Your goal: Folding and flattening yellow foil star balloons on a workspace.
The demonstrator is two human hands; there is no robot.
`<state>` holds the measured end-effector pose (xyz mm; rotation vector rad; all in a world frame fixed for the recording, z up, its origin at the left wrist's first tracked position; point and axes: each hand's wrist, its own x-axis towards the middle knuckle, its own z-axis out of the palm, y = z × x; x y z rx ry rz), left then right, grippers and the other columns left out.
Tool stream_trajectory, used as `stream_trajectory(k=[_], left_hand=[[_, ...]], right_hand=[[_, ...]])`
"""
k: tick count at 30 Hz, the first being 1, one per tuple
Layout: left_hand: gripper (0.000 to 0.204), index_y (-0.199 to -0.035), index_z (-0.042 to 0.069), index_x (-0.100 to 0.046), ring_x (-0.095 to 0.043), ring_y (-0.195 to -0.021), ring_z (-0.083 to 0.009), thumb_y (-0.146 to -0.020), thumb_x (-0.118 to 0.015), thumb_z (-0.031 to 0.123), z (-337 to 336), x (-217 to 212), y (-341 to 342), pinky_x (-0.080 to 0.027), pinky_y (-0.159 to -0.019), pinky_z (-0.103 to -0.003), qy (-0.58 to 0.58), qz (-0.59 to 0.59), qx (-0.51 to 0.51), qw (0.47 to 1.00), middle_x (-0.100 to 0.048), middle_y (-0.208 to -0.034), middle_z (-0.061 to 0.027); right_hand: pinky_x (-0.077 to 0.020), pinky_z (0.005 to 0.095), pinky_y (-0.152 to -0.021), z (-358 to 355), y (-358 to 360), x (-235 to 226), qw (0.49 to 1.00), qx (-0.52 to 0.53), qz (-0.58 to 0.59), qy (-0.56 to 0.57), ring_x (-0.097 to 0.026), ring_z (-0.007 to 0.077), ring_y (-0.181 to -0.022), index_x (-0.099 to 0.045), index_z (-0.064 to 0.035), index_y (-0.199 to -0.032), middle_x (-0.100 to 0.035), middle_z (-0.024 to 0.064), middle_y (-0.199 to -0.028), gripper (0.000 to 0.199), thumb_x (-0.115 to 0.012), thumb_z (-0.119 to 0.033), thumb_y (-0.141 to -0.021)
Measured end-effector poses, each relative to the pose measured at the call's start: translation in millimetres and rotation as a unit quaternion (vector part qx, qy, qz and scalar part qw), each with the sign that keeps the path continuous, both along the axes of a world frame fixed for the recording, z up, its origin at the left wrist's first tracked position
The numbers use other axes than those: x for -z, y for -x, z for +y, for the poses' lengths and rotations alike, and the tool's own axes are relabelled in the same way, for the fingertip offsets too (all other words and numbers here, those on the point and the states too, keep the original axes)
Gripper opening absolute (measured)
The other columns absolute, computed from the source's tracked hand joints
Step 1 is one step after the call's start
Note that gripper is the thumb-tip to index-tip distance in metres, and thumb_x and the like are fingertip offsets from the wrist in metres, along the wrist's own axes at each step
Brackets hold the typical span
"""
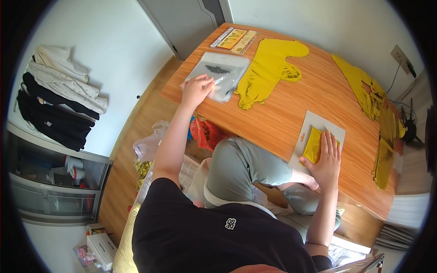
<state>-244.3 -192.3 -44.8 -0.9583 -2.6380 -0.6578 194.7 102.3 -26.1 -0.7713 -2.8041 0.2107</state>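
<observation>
At the table's left side lies a stack of clear plastic bags (226,75) with dark print. My left hand (197,89) is at its near left corner, fingers bent and pinched together on the top bag's edge. My right hand (326,159) lies flat, fingers stretched out, on a folded packet of gold foil (312,144). That packet rests on a grey card (309,119) with a small hanging slot, near the table's front edge. My palm hides part of the foil and card.
On the wooden table (277,120) a large flat gold foil balloon (268,63) lies at the centre back. More gold foil balloons (384,150) lie along the right edge, by cables and a black device (411,129). Printed sheets (234,40) are at the far left. Bags (207,133) sit below.
</observation>
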Motion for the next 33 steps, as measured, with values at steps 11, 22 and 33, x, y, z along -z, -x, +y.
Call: stream_trajectory(k=[11, 22, 33], left_hand=[[0.036, -0.134, 0.019, -0.070, -0.073, -0.079, -0.0277, -0.097, -0.070, 0.020, 48, -120, -104, -0.056, -0.068, -0.038, -0.102, 0.107, 0.050, 0.988, -0.075, -0.095, -0.0092], [0.040, -0.118, 0.006, -0.074, -0.073, -0.071, -0.0331, -0.091, -0.081, 0.035, 126, -31, -205, -0.058, -0.065, -0.045, 0.070, -0.028, 0.231, 0.970, -0.073, -0.074, -0.0153], [0.063, -0.145, 0.019, -0.063, -0.043, -0.147, -0.0264, -0.090, -0.078, 0.046, 123, -51, -190, -0.033, -0.121, -0.047, 0.204, -0.015, 0.440, 0.874, -0.047, -0.162, -0.0039]], right_hand=[[-0.0226, 0.0498, -0.129, -3, -4, -5, 1.000, 0.020, -0.013, 0.019, -0.031, 0.0335, -0.157, -0.041, -0.0024, -0.159, -0.040, 0.0168, -0.166, 0.114, -0.080, -0.069, -0.075], [-0.0223, 0.0495, -0.130, -4, 1, -1, 0.999, 0.049, -0.009, -0.007, -0.032, 0.0340, -0.157, -0.040, -0.0029, -0.159, -0.039, 0.0142, -0.167, 0.113, -0.073, -0.075, -0.080], [-0.0251, 0.0517, -0.128, 2, -2, 4, 0.993, 0.115, 0.010, -0.015, -0.033, 0.0342, -0.155, -0.042, -0.0020, -0.158, -0.041, 0.0151, -0.165, 0.111, -0.070, -0.078, -0.082]])
